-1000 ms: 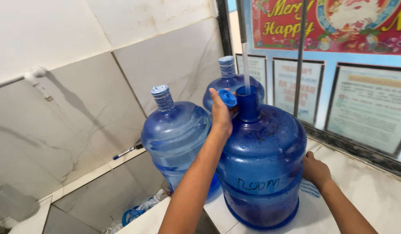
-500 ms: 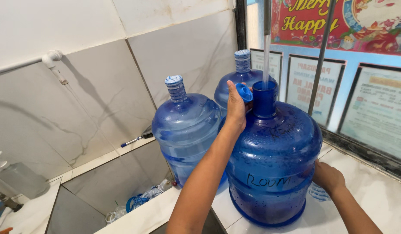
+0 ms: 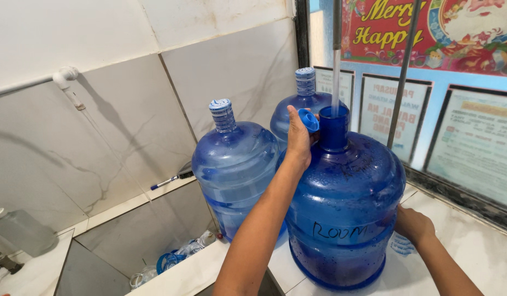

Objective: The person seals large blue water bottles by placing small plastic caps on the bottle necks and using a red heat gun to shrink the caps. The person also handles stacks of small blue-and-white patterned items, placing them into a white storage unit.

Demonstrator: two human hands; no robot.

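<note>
A big blue water jug [image 3: 346,208] stands on the white tiled counter [image 3: 478,241], its neck open, with a handwritten mark on its front. A thin vertical pipe [image 3: 335,55] comes down into the neck. My left hand [image 3: 298,140] rests against the jug's shoulder beside the neck and pinches a small blue cap [image 3: 309,119]. My right hand [image 3: 412,223] presses on the jug's lower right side. Behind it stand two more blue jugs, one on the left [image 3: 234,164] and one at the back [image 3: 297,109], both with wrapped caps.
A tiled wall rises on the left with a white pipe [image 3: 64,77] and a pen [image 3: 166,181] on its ledge. Plastic scraps [image 3: 171,259] lie in the low recess. A clear bottle [image 3: 20,233] is at far left. Framed notices [image 3: 475,145] fill the window on the right.
The view has drawn closer and shifted, and the vertical pipe now shows entering the jug's open neck. Both hands keep their places on the jug.
</note>
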